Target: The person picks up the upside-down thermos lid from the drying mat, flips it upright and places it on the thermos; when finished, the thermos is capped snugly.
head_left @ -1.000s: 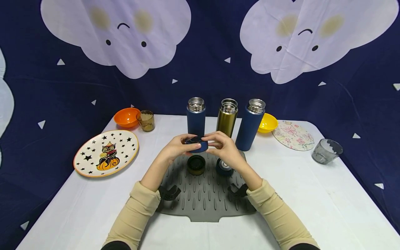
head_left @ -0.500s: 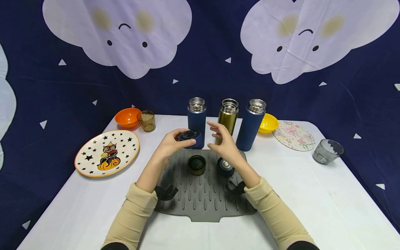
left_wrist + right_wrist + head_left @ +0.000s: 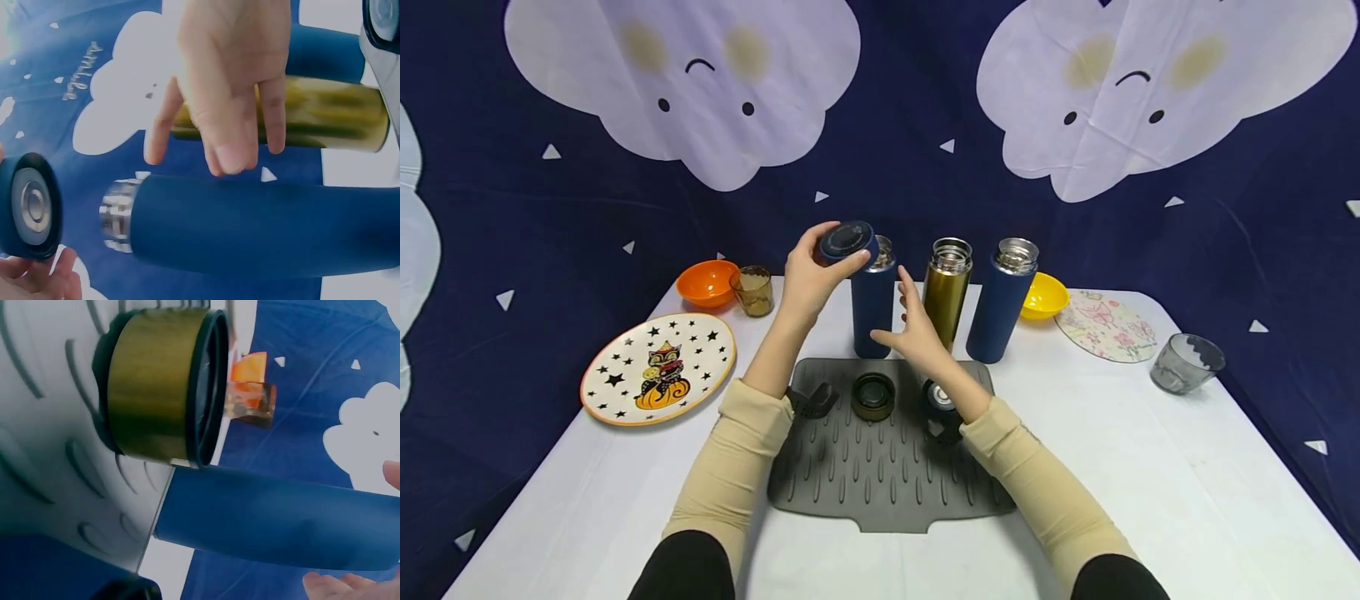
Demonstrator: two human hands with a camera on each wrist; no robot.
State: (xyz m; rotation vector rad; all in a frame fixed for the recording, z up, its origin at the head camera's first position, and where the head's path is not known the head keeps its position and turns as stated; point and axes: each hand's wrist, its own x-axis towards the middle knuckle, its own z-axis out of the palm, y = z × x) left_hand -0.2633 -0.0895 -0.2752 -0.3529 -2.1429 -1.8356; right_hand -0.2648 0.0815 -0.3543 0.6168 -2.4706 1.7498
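Observation:
My left hand grips a dark blue screw lid by its sides, level with the mouth of the left blue bottle and partly covering it in the head view. In the left wrist view the lid's grey-centred underside faces the bottle's bare steel neck, with a gap between. My right hand, thumb and fingers spread, is close to that bottle's right side and holds nothing. An uncapped gold bottle stands just behind it, and another uncapped blue bottle further right.
A grey ridged mat carries an upturned gold lid and a blue lid partly behind my right arm. Left are a cat plate, orange bowl and amber glass; right, a yellow bowl, floral disc and grey glass.
Both hands held the blue lid at first; the right hand let go and shifted toward the left blue bottle. The left hand has raised the lid from low in front of the bottle to its mouth.

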